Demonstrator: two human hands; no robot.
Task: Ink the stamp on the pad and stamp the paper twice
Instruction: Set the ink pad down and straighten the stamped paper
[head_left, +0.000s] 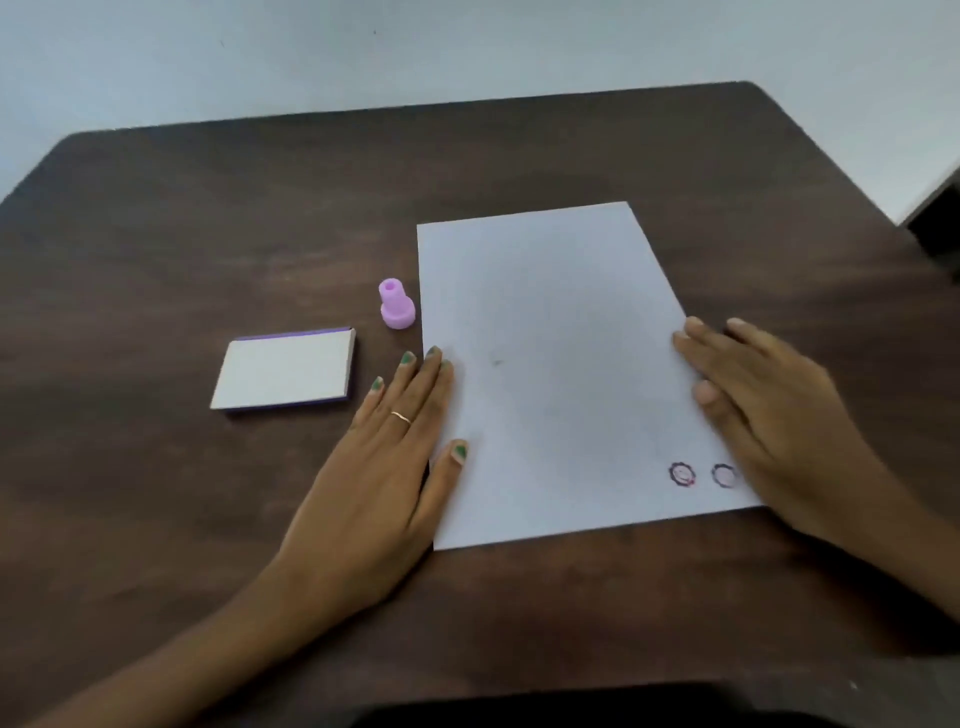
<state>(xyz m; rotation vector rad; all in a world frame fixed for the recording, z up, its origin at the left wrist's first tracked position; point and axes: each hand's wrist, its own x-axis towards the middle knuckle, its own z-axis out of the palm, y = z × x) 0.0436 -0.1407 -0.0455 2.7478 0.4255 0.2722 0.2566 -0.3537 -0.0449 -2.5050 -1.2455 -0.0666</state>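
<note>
Fingers (415, 369) of the left hand (384, 467) lie flat and spread, gripping nothing, with their tips and the thumb resting on the nine o'clock edge of the paper (545, 364); the right hand (769, 410) is likewise open and empty, its fingers pressed on the three o'clock edge. Both hands seem to be steadying the sheet on the dark table (208, 208). The stamp (397, 305), a small pink plastic piece with a narrow neck above a wider round base, stands upright just beside the paper's nine o'clock edge, at about twelve o'clock from the left fingertips. The pad (288, 370) lies closed with its pale lid on, at about nine o'clock from the stamp and a little nearer the person. Two round marks (701, 474) already sit side by side near the paper's five o'clock corner, the right one faint. I judge the stamp to be light, rigid and easy to tip, so it is best pinched at the narrow neck between thumb and two fingers, keeping the base level. The pad looks flat and stiff; its lid would probably need lifting at an edge while the other hand holds the body down. The paper is thin, limp and apt to slide on the smooth table, so one flat palm should pin it.
</note>
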